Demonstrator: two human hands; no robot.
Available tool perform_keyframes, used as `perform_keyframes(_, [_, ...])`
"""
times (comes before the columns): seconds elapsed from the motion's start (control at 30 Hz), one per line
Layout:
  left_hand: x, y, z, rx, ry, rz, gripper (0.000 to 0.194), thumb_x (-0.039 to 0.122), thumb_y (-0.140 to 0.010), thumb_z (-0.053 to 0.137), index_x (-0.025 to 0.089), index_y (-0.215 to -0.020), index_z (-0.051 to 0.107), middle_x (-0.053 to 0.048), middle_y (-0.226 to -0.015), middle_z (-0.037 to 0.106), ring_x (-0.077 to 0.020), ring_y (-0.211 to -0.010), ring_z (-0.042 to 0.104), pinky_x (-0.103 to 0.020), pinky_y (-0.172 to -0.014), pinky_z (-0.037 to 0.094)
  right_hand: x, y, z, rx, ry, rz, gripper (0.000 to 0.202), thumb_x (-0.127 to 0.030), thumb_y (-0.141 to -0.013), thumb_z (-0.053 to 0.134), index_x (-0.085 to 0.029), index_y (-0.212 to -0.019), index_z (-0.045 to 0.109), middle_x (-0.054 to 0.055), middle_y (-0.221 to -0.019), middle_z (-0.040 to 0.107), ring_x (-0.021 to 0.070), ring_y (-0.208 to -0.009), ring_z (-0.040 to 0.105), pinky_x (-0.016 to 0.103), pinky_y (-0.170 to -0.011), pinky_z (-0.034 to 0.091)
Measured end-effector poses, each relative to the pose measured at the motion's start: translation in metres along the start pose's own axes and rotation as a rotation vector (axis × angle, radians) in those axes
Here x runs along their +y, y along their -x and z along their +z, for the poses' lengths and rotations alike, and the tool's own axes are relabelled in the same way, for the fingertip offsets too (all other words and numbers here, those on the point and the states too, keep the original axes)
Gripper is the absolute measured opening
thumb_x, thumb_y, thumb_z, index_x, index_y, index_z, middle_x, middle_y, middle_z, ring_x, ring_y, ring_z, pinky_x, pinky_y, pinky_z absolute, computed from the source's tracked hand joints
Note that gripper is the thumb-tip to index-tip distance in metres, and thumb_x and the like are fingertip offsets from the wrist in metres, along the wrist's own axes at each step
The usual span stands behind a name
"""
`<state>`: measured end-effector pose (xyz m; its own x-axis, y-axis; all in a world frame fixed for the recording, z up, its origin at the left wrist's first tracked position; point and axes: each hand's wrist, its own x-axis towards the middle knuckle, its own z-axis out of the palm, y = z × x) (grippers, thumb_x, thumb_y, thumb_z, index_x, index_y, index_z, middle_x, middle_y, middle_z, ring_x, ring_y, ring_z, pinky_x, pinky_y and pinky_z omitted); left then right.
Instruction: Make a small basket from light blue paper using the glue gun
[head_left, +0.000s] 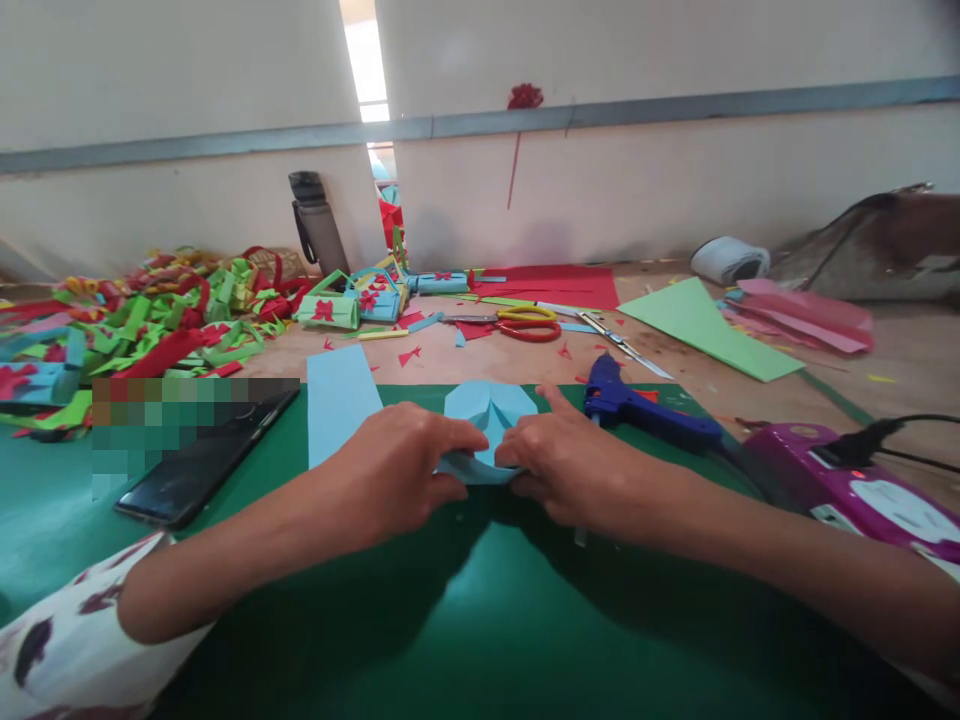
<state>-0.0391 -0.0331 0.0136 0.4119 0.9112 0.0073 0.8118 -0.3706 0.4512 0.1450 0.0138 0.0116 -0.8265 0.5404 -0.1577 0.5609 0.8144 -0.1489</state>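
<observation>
A folded light-blue paper piece (491, 400) is held just over the green mat (480, 620), in front of me. My left hand (405, 455) pinches its left near edge between thumb and fingers. On the right near edge, my right hand (570, 460) grips the same paper, fingers curled and partly hiding it. Creases meet at the middle of the piece. Left of it lies a flat light-blue paper strip (341, 400), partly behind my left hand. A blue glue gun (649, 408) rests just beyond my right hand.
A black phone (210, 460) lies at left, a purple power strip (862, 480) at right. Behind are scissors (525, 322), a cutter knife (626, 347), green paper (709, 330) and small paper bags (330, 311). A bottle (319, 225) stands by the wall near heaped paper pieces (172, 320).
</observation>
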Motion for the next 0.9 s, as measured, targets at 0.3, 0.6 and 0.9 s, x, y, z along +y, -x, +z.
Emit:
perform_keyframes(0.3, [0.007, 0.001, 0.021, -0.029, -0.291, -0.005, 0.021, 0.008, -0.073, 0.051, 0.023, -0.075, 0.066, -0.004, -0.063, 0.066, -0.0199, -0.059, 0.059, -0.026, -0.052, 0.03, -0.008, 0.012, 0.013, 0.128, 0.129, -0.09, 0.03, 0.006, -0.063, 0.047, -0.017, -0.077, 0.061, 0.001, -0.069, 0.058, 0.0188, -0.076, 0.053, 0.053, -0.097, 0.015])
perform_keyframes(0.6, [0.007, 0.012, 0.026, -0.102, -0.381, -0.035, 0.023, 0.002, -0.071, 0.045, 0.02, -0.069, 0.061, -0.002, -0.059, 0.059, -0.0131, -0.043, 0.043, -0.027, -0.045, 0.016, -0.002, 0.033, 0.036, 0.422, 0.269, -0.197, 0.023, 0.001, -0.074, 0.044, -0.018, -0.064, 0.053, 0.0, -0.054, 0.052, 0.0215, -0.08, 0.052, 0.056, -0.101, 0.005])
perform_keyframes(0.9, [-0.005, 0.01, 0.03, -0.116, -0.346, 0.047, 0.02, 0.002, -0.067, 0.053, 0.021, -0.072, 0.057, -0.001, -0.06, 0.059, -0.0143, -0.045, 0.048, -0.026, -0.046, 0.023, 0.003, 0.037, 0.038, 0.544, 0.163, -0.238, 0.03, 0.001, -0.078, 0.041, -0.015, -0.096, 0.058, 0.004, -0.08, 0.066, 0.0285, -0.115, 0.045, 0.061, -0.103, 0.005])
